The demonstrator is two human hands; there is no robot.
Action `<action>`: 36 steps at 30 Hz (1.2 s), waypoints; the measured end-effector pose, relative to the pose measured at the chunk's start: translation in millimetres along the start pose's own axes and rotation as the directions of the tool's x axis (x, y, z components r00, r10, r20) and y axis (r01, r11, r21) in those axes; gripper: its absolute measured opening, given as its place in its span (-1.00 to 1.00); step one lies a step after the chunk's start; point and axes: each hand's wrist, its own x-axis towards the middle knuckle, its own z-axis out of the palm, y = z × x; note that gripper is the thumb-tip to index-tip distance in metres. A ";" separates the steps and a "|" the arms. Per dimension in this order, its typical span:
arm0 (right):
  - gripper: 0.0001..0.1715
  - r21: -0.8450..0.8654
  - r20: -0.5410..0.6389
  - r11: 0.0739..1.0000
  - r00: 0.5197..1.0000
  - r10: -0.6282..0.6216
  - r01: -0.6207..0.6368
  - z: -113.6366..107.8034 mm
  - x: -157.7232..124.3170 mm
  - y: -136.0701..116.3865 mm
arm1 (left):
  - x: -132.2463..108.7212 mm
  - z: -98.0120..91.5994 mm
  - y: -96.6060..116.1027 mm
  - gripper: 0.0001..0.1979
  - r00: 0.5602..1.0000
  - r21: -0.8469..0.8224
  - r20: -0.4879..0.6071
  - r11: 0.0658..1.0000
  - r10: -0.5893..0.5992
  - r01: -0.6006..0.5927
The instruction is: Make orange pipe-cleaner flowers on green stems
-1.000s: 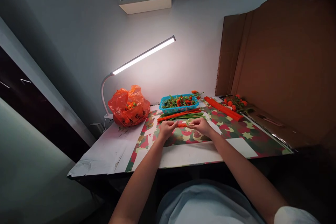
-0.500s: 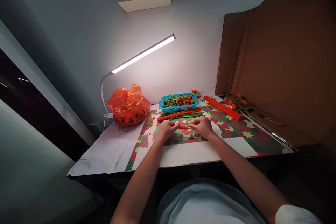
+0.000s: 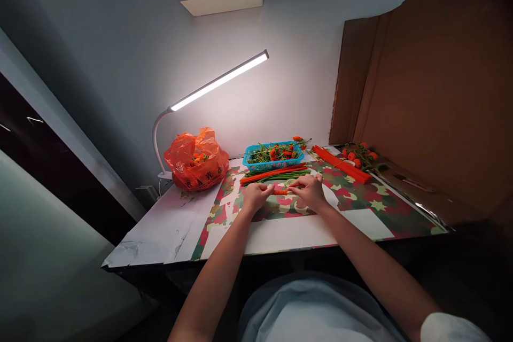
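Note:
An orange pipe cleaner (image 3: 280, 192), wound into a short coil, stretches level between my two hands above the table. My left hand (image 3: 257, 195) pinches its left end with thumb and forefinger. At the other end, my right hand (image 3: 308, 191) is closed on the coil with its fingertips. Just behind the hands lie green pipe cleaners (image 3: 286, 175) and a row of orange-red pipe cleaners (image 3: 268, 175). A small pale round object (image 3: 288, 184), partly hidden, sits close to my right fingers.
Behind stands a blue basket (image 3: 256, 167) of orange flowers with green stems. An orange plastic bag (image 3: 200, 176) is at left, beside a lit lamp (image 3: 219, 81). To the right are a red-orange pipe cleaner bundle (image 3: 342, 164), more flowers (image 3: 356, 157) and a cardboard panel (image 3: 425, 91).
My right hand's fingers have shifted slightly at the coil's right end. Both hands stay in nearly the same place, still holding the orange pipe cleaner.

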 end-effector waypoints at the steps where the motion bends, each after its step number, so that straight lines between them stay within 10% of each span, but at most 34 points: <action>1: -0.56 0.014 0.005 1.000 1.000 0.004 -0.004 -0.2 0.0 0.0 | 0.4 0.1 -0.6 -0.51 1.000 -0.004 0.000 1.000 -0.003 0.003; 14: -0.55 -0.021 0.068 0.995 0.993 -0.094 0.096 4.1 -3.9 -5.2 | -0.5 0.0 3.2 -0.52 0.991 0.050 -0.066 0.992 -0.117 0.120; 24: -0.62 0.226 0.054 0.974 0.998 0.012 -0.024 8.0 -3.1 -10.5 | 6.7 10.2 -13.7 -0.49 0.960 -0.302 0.006 0.915 -0.278 0.267; 30: -0.53 0.576 0.326 0.751 0.933 0.152 -0.324 9.7 4.3 -2.4 | 9.0 11.1 -14.7 -0.43 0.991 -0.424 -0.019 0.899 -0.131 0.110; 36: -0.54 0.457 0.427 0.796 0.883 0.195 -0.397 -2.3 7.6 6.8 | 4.0 4.8 -12.4 -0.47 0.999 -0.323 -0.013 0.945 0.047 -0.048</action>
